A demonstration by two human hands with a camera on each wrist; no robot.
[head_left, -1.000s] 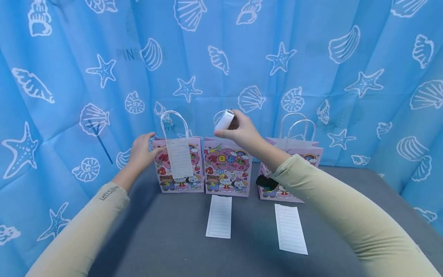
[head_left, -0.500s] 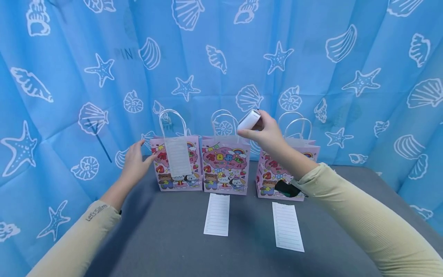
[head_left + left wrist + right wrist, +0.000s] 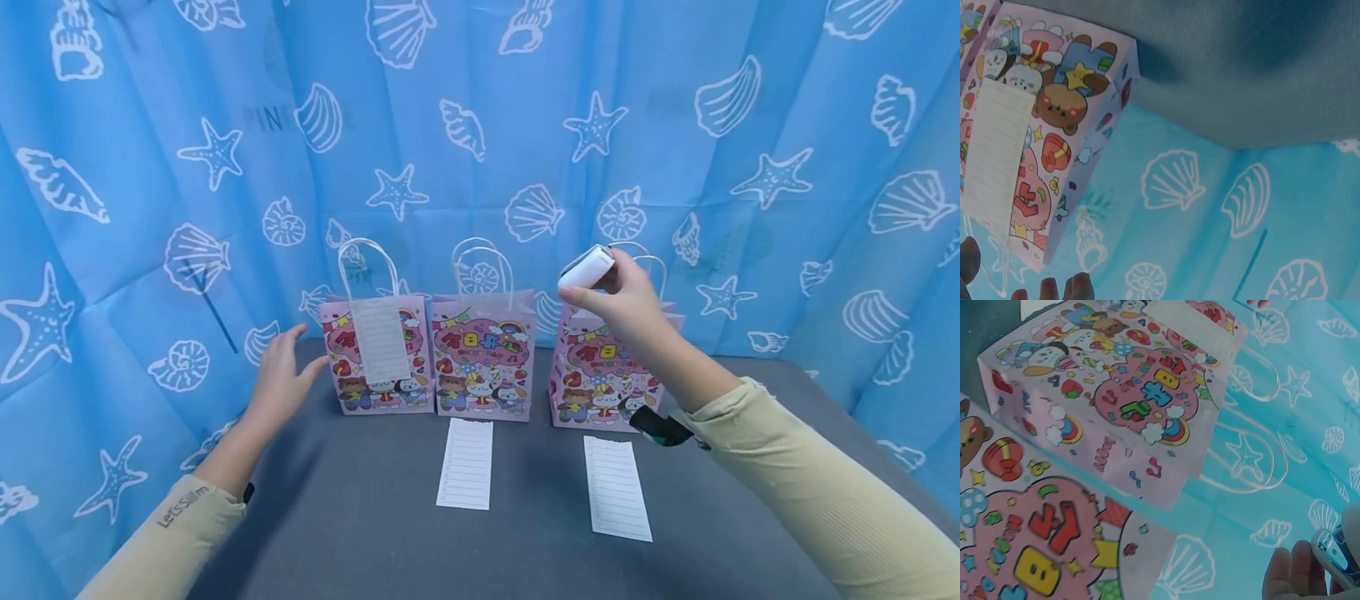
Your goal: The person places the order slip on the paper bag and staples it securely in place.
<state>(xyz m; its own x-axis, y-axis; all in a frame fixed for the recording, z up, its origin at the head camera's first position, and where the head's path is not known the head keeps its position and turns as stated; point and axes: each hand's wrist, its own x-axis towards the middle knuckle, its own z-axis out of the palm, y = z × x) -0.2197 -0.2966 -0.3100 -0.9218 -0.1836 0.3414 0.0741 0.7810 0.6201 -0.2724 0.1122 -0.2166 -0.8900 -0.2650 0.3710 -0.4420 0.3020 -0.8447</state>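
My right hand [image 3: 632, 307] grips a small white stapler [image 3: 587, 268] between thumb and fingers, up at the handles of the right pink paper gift bag [image 3: 600, 367]. The stapler's metal end [image 3: 1330, 549] shows in the right wrist view. To the left, my left hand [image 3: 279, 377] is spread and holds nothing, its fingertips beside the left gift bag [image 3: 342, 354]. A lined paper slip [image 3: 381, 340] hangs on that bag's front, below its white handle. The middle gift bag [image 3: 483, 379] stands upright between the other two.
Two more lined slips lie on the grey table [image 3: 360, 517]: one slip [image 3: 465, 464] before the middle bag, another slip [image 3: 618, 488] before the right bag. Behind everything hangs a blue curtain [image 3: 480, 100] with white shells and starfish. A dark band [image 3: 662, 427] hangs by my right wrist.
My right hand has carried the stapler rightward, from above the middle bag to the right bag. My left hand has let go of the left bag's side and drawn away to the left.
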